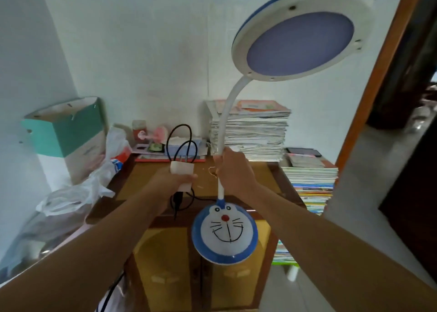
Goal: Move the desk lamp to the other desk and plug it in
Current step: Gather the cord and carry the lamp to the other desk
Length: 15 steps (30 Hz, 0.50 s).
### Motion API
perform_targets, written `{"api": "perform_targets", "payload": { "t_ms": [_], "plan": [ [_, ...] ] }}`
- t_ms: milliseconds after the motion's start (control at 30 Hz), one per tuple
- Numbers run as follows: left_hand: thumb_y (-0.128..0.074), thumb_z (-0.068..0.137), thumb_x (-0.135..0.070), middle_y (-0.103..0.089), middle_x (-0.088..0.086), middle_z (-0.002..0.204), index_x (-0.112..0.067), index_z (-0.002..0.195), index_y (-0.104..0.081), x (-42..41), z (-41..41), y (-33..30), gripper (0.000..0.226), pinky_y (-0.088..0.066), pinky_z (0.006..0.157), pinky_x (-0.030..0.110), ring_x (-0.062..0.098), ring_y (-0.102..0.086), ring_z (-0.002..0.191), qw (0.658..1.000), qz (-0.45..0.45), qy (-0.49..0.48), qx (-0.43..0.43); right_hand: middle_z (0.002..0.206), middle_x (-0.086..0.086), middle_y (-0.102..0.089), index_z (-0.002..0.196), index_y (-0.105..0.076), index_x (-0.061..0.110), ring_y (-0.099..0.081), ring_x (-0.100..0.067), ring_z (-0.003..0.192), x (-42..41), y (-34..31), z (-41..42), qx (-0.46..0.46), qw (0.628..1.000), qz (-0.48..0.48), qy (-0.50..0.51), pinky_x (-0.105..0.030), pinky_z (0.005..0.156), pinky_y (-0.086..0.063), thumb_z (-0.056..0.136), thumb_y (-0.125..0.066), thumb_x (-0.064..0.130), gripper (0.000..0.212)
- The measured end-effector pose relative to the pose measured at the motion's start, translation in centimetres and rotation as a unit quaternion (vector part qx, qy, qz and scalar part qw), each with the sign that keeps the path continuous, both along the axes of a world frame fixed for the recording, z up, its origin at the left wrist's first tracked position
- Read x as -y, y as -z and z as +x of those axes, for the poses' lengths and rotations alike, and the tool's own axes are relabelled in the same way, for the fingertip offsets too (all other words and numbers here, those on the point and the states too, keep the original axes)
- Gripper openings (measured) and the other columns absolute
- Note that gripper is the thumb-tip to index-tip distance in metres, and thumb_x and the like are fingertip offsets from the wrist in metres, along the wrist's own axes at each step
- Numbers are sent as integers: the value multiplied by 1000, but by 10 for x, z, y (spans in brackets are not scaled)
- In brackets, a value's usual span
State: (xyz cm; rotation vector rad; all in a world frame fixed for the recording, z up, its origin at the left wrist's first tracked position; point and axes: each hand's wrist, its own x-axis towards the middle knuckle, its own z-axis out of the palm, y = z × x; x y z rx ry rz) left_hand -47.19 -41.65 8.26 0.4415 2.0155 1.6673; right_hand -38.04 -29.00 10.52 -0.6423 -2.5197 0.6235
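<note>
Right hand (233,169) is wrapped tight around the white bendy neck of the desk lamp (224,235), holding it in the air over the near edge of a wooden desk (151,177). The lamp's round blue-and-white base with a cartoon cat face hangs below the fist, tilted toward the camera, while the round lamp head (300,33) rises high at the upper right, its pale blue face turned down. The left hand (173,178) is closed around a white plug adapter (182,171), prongs pointing up, with a black cord (181,143) looping above it and trailing down below the wrist.

Along the far side of the desk, against the wall, sits a tall stack of papers and books (250,132) just behind the lamp neck. To its left lie small pink items and a flat red-edged book. A second stack of colourful books (312,188) fills the desk's right end, with a dark phone or tablet on the pile behind it. On the left, a teal and white paper bag (66,132) stands beside crumpled plastic bags (78,193) that spill against the desk's left edge.

The middle of the desktop is bare wood between the two hands. Cabinet doors show below the front edge. A wooden door frame (378,75) bounds the scene on the right, and a pale wall closes the far side.
</note>
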Motion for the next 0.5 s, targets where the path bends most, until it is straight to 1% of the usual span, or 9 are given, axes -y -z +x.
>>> {"api": "perform_targets", "payload": {
  "t_ms": [67,133,233,267,333,367,433,467,500],
  "plan": [
    [-73,77,-13,-62,6,83,-4,107,-61,-18,19,-5,33,-43,57,24,16,-57,72,1000,-7,28,-1,98,-18,-66,104,-53,1,-66,-32,87,-15,-2,24,-5,1000,-6,17,-36,71,-54,93,-47,16,19],
    [-73,77,-11,-61,5,83,-8,105,-60,-34,39,-9,32,-42,58,24,16,-56,73,999,-3,51,1,98,-19,-66,102,-52,0,-65,-33,88,-27,-5,50,-6,999,0,36,-36,71,-52,94,-45,17,20],
    [-73,76,-9,-60,5,84,-10,105,-58,-63,79,-12,33,-42,57,24,16,-55,73,996,0,85,4,101,-22,-62,100,-52,-1,-62,-38,90,-47,-7,98,-4,998,25,57,-45,76,-52,95,-40,15,21],
    [-73,76,-9,-61,6,84,-9,106,-57,-72,93,-13,34,-43,58,25,16,-56,74,995,2,95,4,100,-22,-61,100,-53,-1,-62,-38,89,-53,-6,113,-4,997,29,70,-45,76,-52,95,-39,14,21],
    [-72,76,-7,-62,9,87,-5,111,-58,-89,121,-12,38,-46,62,27,19,-57,77,993,7,116,13,97,-21,-64,100,-54,-2,-64,-36,86,-68,-3,144,-25,994,6,106,-38,70,-52,95,-41,15,22],
    [-72,77,-6,-62,10,88,-4,111,-58,-97,137,-11,37,-48,61,27,20,-57,78,991,9,129,19,97,-22,-65,101,-54,-2,-64,-36,86,-76,-2,160,-29,992,-5,122,-36,68,-52,94,-42,14,21],
    [-69,78,-5,-61,7,85,-3,106,-58,-112,171,-10,30,-50,50,20,16,-57,73,987,8,161,25,100,-23,-65,104,-54,-2,-64,-38,88,-89,0,196,-23,990,-16,136,-38,69,-53,93,-43,8,19],
    [-68,79,-5,-61,7,84,-3,104,-58,-120,187,-9,27,-50,47,18,15,-57,72,984,8,173,30,101,-24,-64,104,-54,-3,-63,-38,89,-95,1,213,-19,990,-20,139,-37,69,-52,93,-43,7,19],
    [-67,80,-5,-62,8,86,-3,103,-58,-127,204,-8,26,-50,49,20,15,-57,72,982,9,184,36,100,-24,-64,103,-54,-3,-62,-39,89,-101,1,231,-17,989,-12,147,-37,69,-51,93,-43,7,18]
  ]
}}
